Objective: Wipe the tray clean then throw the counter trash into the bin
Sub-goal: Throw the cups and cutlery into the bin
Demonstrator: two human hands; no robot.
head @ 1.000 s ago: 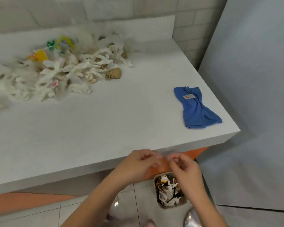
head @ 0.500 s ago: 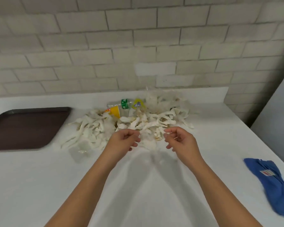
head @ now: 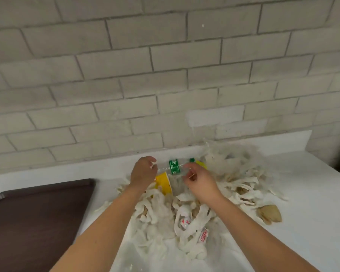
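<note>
A heap of white tissue scraps (head: pixel 185 218) lies on the white counter (head: pixel 312 222) against the wall. At the back of the heap lies a clear plastic bottle (head: pixel 174 167) with a green label, and a yellow paper cup (head: pixel 164 183) lies in front of it. My left hand (head: pixel 143 171) curls round the bottle's left end. My right hand (head: pixel 198 179) pinches the bottle to the right of the label. The dark brown tray (head: pixel 37 213) sits on the counter to the left, with nothing on the part in view.
A crumpled brown paper ball (head: pixel 269 213) lies at the right edge of the heap. Small printed wrappers (head: pixel 203 234) are mixed into the tissues. A grey brick wall (head: pixel 165 75) rises directly behind the counter.
I have turned from the bin on the floor back to the counter. Both hands have moved forward over the tissue heap and now close on the plastic bottle. The blue cloth has left the view.
</note>
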